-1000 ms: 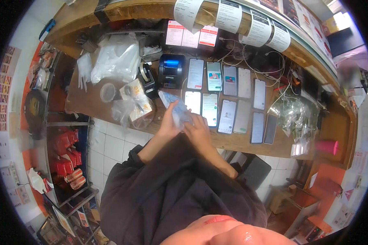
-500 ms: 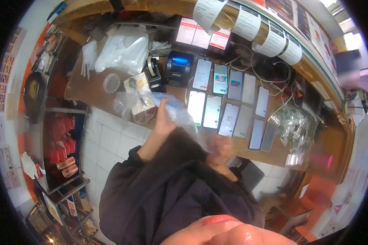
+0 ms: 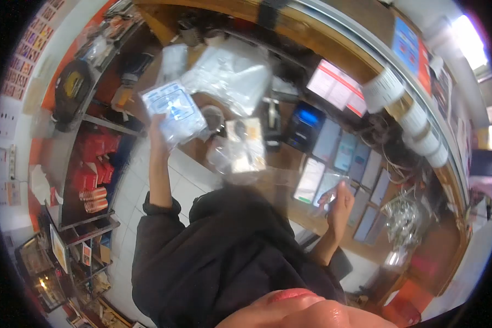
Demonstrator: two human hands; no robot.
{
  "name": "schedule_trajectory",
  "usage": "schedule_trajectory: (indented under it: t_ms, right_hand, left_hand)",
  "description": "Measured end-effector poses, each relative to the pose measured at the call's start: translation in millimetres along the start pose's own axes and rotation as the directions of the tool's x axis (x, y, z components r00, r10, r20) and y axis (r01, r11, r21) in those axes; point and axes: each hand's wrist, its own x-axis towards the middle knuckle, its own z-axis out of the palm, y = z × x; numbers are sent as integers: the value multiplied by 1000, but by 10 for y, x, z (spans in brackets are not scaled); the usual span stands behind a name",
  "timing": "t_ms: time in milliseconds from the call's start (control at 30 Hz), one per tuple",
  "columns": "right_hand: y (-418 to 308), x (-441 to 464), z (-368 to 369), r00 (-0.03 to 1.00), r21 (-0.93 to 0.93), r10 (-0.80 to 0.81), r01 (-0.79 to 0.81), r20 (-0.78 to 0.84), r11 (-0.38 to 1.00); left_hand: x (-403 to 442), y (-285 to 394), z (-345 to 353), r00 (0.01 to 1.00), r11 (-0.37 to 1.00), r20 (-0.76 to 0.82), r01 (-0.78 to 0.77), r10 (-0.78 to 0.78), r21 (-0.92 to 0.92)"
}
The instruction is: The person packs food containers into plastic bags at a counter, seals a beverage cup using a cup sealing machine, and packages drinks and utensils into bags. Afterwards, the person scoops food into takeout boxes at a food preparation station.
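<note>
My left hand [image 3: 158, 134] is raised at the left, its fingers closed round a pack of clear plastic bags [image 3: 177, 112] with blue print. Over the phones on the right, my right hand [image 3: 341, 203] pinches a thin piece of clear plastic [image 3: 329, 183]; its outline is faint and blurred. Between the two hands, a cream-coloured card or box [image 3: 247, 147] lies on the table with crumpled clear plastic [image 3: 220, 156] against it. A round clear tub [image 3: 213, 117] is close to the left hand.
Several phones lie in rows, among them a bright-screened one [image 3: 310, 180]. Behind stand a black receipt printer [image 3: 305, 126], a tape dispenser [image 3: 272, 123] and a heap of white bags [image 3: 229, 74]. A lit screen [image 3: 338, 87] and hanging paper slips [image 3: 382, 87] are at the back.
My hands have moved apart: the left has gone up and left with the bag pack, the right has moved right over the phones with clear plastic. The view has turned.
</note>
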Motion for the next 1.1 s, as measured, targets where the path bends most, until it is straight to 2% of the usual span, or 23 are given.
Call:
schedule_trajectory:
  t_ms: [67, 133, 200, 233, 300, 367, 400, 467, 500, 567, 600, 633, 667, 733, 767, 800, 833, 867, 933, 1000, 1033, 1067, 1100]
  right_hand:
    - [-195, 0, 407, 988, 334, 146, -124, -44, 934]
    - [-211, 44, 668, 984, 369, 175, -169, 19, 914]
    - [-130, 108, 950, 984, 553, 168, -112, -52, 826]
    - [-270, 105, 1064, 988, 587, 155, -135, 16, 798]
    - [-504, 165, 1373, 984, 592, 165, -95, -64, 800]
    - [-715, 180, 1656, 968, 593, 190, -59, -161, 803]
    - [-820, 180, 1776, 969, 544, 154, -26, -191, 839]
    - [-854, 175, 1931, 954, 482, 143, 1, -263, 876]
    - [-814, 187, 1973, 969, 480, 123, -5, -215, 877]
    - [-832, 190, 2080, 974, 478, 103, 6, -200, 879]
    - [-892, 189, 2160, 981, 519, 94, 7, -169, 855]
    - [-926, 162, 2190, 988, 559, 82, 5, -131, 829]
    - [-886, 121, 2166, 987, 558, 81, 12, -142, 830]
    - [-752, 56, 2087, 999, 437, -26, 13, 24, 900]
    - [-735, -3, 2045, 995, 378, 4, -40, 97, 925]
    - [-725, -42, 1988, 995, 378, 2, -38, 96, 925]
    - [-711, -87, 1912, 968, 279, 69, -137, 240, 951]
    - [-697, -135, 1819, 917, 163, 148, -220, 370, 962]
    - [-591, -168, 1633, 897, 60, 138, -179, 419, 982]
    - [-528, -113, 1544, 968, -15, -166, 172, 188, 985]
    - [-590, -99, 1494, 987, 159, -141, 129, 71, 979]
    - [-563, -88, 1413, 987, 166, -138, 122, 86, 979]
    - [-523, -68, 1335, 996, 149, -88, 89, -13, 985]
  left_hand:
    - [383, 157, -33, 998, 995, 15, 57, -59, 80]
    - [1081, 128, -255, 969, 976, 148, 184, -200, 115]
    - [1790, 19, -312, 950, 979, 248, 164, -191, 126]
    - [2107, 4, -252, 954, 989, 271, 107, -130, 98]
    - [2497, 58, -56, 950, 995, 302, 59, -79, 74]
    - [2626, 141, 235, 975, 977, 115, 174, -188, 121]
    - [2557, 118, 382, 968, 972, 136, 193, -211, 131]
    - [2116, 4, 534, 915, 866, 378, -69, -143, 495]
    - [2074, -350, 427, 539, 829, 697, 540, -473, 146]
    - [1225, 45, 673, 258, 805, 771, 45, -582, 592]
    - [1074, -85, 665, -149, 800, 804, 103, -576, 592]
    - [865, -175, 694, -339, 727, 726, 152, -598, 670]
    - [674, -191, 776, -349, 726, 723, 148, -596, 671]
    - [358, -168, 964, 59, 624, 793, 653, -606, 428]
    - [316, -230, 1059, 59, 626, 795, 651, -604, 428]
    - [325, -313, 1176, 254, 775, 815, 542, -521, 326]
    - [309, -368, 1242, 427, 889, 812, 397, -398, 227]
    - [246, -347, 1271, 425, 889, 813, 397, -398, 228]
    - [102, -295, 1349, 435, 954, 853, 203, -288, 219]
    - [-178, -301, 1371, 412, 954, 861, 151, -299, 259]
    - [-318, -364, 1366, 381, 964, 889, 32, -254, 262]
    - [-448, -411, 1345, 353, 961, 911, -89, -215, 262]
    - [-570, -390, 1330, 327, 914, 902, -195, -282, 356]
